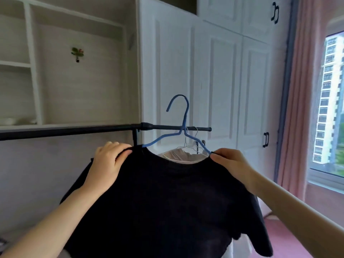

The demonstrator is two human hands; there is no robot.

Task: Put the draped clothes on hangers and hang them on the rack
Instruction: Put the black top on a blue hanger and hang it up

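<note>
A black T-shirt (167, 198) sits on a blue hanger (183, 118) held up in front of me. My left hand (108, 161) grips the shirt's left shoulder, my right hand (232, 162) pinches its right shoulder at the hanger's end. The hanger's hook rises free above the black rack bar (74, 130) and is not hooked on it. Behind the neckline, a pale garment (178, 155) hangs on a thin wire hanger (186, 146) from the bar's right end.
White wardrobe doors (214, 71) stand behind the rack, with open shelves (37, 62) at left. A pink curtain (305, 90) and a window (331, 101) are at right. The rack's upright post (135, 136) is just behind the shirt's left shoulder.
</note>
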